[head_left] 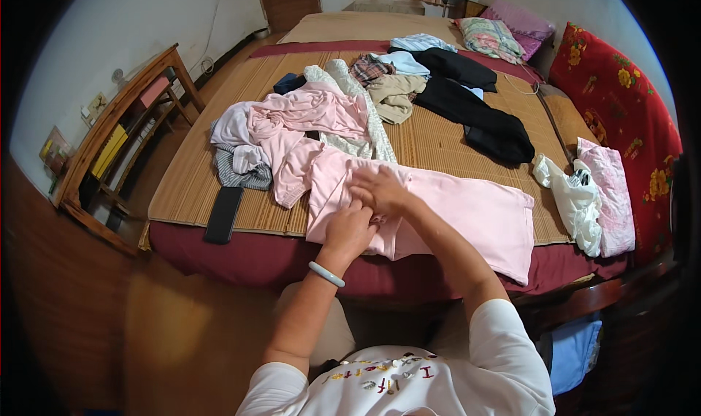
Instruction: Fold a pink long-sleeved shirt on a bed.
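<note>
A smooth pale pink garment [467, 212] lies spread across the near edge of the bed, its wide part reaching to the right. My left hand [350, 230], below a pale bangle [326, 274], has its fingers bent and closed on the middle of this cloth. Just above and partly over it is my right hand [381, 190], fingers stretched out on the fabric. What the left fingertips grip is partly hidden. Beyond lies more crumpled pink clothing [314, 113], touching a white patterned garment [369, 117].
A dark phone [224, 215] and a grey striped cloth [243, 169] lie left on the bamboo mat [431, 149]. Black clothes [475, 113] and a beige garment [394, 97] are farther back. A white plastic bag [577, 204] lies right, before the red floral headboard [621, 102].
</note>
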`<state>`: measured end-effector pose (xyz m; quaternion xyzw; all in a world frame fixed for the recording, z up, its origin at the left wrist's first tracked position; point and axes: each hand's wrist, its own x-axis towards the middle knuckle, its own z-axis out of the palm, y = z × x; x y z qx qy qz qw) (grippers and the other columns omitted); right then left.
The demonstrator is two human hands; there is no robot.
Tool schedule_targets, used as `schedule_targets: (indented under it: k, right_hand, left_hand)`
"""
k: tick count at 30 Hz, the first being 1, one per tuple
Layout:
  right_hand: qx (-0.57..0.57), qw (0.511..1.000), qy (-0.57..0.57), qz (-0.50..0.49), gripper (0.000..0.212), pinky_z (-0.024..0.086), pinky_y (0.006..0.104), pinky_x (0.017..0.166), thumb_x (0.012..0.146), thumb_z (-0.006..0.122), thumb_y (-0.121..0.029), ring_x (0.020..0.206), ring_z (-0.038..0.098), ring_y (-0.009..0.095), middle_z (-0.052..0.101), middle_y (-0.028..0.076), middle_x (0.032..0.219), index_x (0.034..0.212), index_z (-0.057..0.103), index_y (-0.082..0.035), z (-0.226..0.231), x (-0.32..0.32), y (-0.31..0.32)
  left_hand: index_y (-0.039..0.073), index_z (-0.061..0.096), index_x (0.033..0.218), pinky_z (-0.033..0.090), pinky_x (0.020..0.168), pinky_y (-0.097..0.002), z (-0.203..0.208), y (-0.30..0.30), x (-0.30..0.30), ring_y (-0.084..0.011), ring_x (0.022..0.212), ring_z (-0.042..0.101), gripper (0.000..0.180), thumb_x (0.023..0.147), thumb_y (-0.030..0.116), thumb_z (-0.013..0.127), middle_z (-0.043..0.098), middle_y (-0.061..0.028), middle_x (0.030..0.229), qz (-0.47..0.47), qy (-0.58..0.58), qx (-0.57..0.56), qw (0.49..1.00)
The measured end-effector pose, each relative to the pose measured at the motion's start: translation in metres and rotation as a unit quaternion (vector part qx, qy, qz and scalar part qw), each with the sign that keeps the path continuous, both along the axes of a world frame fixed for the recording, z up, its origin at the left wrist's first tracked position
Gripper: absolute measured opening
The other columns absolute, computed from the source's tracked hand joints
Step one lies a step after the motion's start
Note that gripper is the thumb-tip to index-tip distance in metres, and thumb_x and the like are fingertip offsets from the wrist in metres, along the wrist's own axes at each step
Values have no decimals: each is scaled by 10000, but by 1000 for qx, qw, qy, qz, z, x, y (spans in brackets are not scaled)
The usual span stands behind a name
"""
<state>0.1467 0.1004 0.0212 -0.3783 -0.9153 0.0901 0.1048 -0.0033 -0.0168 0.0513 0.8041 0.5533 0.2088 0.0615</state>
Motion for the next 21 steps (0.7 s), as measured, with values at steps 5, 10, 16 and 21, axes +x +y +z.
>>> schedule_targets:
  k: [5, 10, 16, 21]
  right_hand:
    - [53, 983, -11, -175, 626, 155, 586, 1188, 990, 408, -530, 1470, 314, 270, 378, 93, 1570, 1457, 479, -119, 0, 9, 32]
    - [111, 970, -43, -211, 632, 167, 566, 1194, 988, 427, -509, 1470, 311, 296, 376, 118, 1566, 1460, 463, -90, 5, -2, 26]
    - [-8, 990, 27, 138, 634, 178, 488, 1206, 988, 434, -488, 1477, 293, 297, 378, 158, 1555, 1465, 452, -73, -14, -13, 0]
    - [112, 987, 48, -109, 647, 148, 502, 1205, 974, 449, -528, 1482, 284, 279, 397, 110, 1553, 1471, 455, -114, -19, -1, 8]
  left_hand:
    - [98, 710, 944, 521, 790, -428, 2, -1, 0, -312, 920, 652, 247, 789, 286, 751, 649, -98, 956, -9, -13, -7, 1000]
    - [107, 702, 983, 484, 853, -453, -1, -8, -4, -318, 965, 638, 281, 788, 304, 748, 643, -102, 989, -8, 13, 7, 1000]
    - [106, 694, 1019, 436, 940, -512, 4, -13, -12, -305, 1038, 625, 328, 797, 342, 739, 628, -107, 1087, -7, 58, -21, 998]
    - [169, 706, 1111, 398, 988, -553, 10, -11, -4, -289, 1058, 631, 361, 816, 378, 716, 647, -76, 1117, -14, 32, -52, 998]
